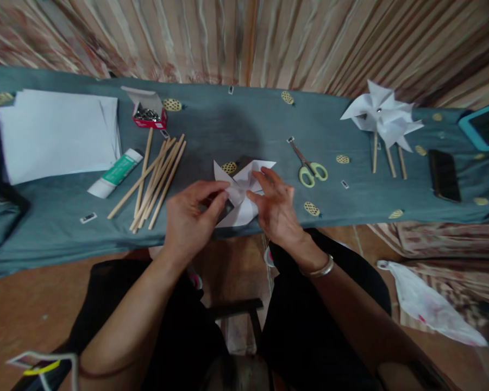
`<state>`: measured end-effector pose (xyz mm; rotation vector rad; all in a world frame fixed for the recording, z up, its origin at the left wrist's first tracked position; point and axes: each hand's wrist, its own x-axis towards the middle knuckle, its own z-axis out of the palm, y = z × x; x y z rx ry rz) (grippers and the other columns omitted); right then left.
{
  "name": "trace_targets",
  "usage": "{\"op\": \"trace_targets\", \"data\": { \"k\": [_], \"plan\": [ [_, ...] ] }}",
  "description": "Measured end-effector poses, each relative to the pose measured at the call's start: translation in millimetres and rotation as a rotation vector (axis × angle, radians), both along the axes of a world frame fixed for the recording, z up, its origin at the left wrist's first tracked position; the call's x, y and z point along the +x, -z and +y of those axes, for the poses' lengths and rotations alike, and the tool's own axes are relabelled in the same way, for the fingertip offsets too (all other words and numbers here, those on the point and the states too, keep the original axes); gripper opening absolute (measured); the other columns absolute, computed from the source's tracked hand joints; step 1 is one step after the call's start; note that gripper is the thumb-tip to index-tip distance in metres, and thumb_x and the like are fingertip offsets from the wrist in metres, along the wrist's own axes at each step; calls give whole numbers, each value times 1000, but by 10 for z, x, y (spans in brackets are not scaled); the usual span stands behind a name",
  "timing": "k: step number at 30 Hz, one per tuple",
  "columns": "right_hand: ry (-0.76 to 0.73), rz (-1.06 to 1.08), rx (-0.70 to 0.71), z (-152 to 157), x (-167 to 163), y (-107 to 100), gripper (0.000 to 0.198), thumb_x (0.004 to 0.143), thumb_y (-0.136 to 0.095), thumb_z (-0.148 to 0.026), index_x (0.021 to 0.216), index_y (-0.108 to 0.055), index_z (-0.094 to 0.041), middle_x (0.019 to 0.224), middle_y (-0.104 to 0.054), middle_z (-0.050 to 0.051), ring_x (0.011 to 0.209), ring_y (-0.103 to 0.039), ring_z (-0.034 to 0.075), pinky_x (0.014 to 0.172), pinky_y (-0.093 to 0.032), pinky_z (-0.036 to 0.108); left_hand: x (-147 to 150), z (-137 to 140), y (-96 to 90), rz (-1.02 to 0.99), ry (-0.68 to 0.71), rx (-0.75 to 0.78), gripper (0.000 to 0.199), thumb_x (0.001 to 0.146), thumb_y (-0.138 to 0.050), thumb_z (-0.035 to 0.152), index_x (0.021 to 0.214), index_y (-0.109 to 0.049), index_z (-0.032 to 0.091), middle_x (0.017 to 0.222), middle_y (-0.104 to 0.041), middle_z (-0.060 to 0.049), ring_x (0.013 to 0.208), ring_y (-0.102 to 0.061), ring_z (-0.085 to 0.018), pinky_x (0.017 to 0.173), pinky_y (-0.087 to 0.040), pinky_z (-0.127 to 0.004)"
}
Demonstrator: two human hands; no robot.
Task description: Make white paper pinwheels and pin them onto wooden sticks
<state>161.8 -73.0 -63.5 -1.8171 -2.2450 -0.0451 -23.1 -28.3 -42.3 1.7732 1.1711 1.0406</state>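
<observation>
At the near edge of the desk (261,122), about midway along, a folded white paper pinwheel (244,212) was found between both hands. The left hand (189,217) had thumb and forefinger pinched together on its left side; the right hand (279,209), a bracelet (321,267) at the wrist, touched its right side with thumb and fingers apart. Left of the left hand, wooden sticks (168,185) lay in a loose, partly crossed pile, a green-and-white tube (116,172) just beside them. Scissors (305,162) lay right of the right hand, blades toward the far edge. A dark phone (444,175) lay near the right end. Farther back, white sheets (61,133) lay stacked toward the left end; an open red box (149,124) of metal pieces and, toward the right end, mounted pinwheels (385,117) were noted near the far edge. Beyond it hung a striped curtain (244,43)
</observation>
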Motion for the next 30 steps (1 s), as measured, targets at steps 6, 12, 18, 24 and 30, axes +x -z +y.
{"op": "trace_targets", "data": {
  "k": [6,12,18,24,30],
  "plan": [
    [8,7,-69,-7,39,1,40,89,-40,-10,116,-67,-22,146,-47,11,142,-30,34,94,-41,49,-65,268,-42,-304,-155,-44,18,76,-71,30,91,-75,19,79,-74,-2,66,-66,-13,64,-54,-25],
    [-25,0,-80,-31,92,6,45,88,-38,-9,121,-65,-23,149,-45,12,144,-28,33,95,-41,53,-33,350,-81,-403,-175,-40,17,75,-69,27,89,-74,19,81,-74,-2,69,-69,-15,67,-58,-29],
    [-14,-39,-34,-94,21,54,47,85,-40,-9,125,-62,-17,150,-43,16,144,-27,32,94,-41,51,-36,282,-98,-384,-177,-67,20,76,-67,28,92,-74,18,83,-75,-3,71,-69,-15,68,-58,-28],
    [-34,-35,-43,-40,31,28,43,86,-41,-10,120,-65,-18,149,-46,15,141,-32,33,90,-43,50,-67,238,-142,-393,-176,-83,21,75,-69,30,91,-75,18,84,-76,-3,69,-69,-15,67,-58,-28],
    [-11,-14,-8,16,37,44,39,90,-39,-10,111,-70,-22,142,-54,11,141,-34,30,92,-43,49,-95,222,-129,-376,-186,-87,21,75,-69,30,92,-75,18,87,-76,-4,68,-68,-14,67,-58,-28]
  ]
}}
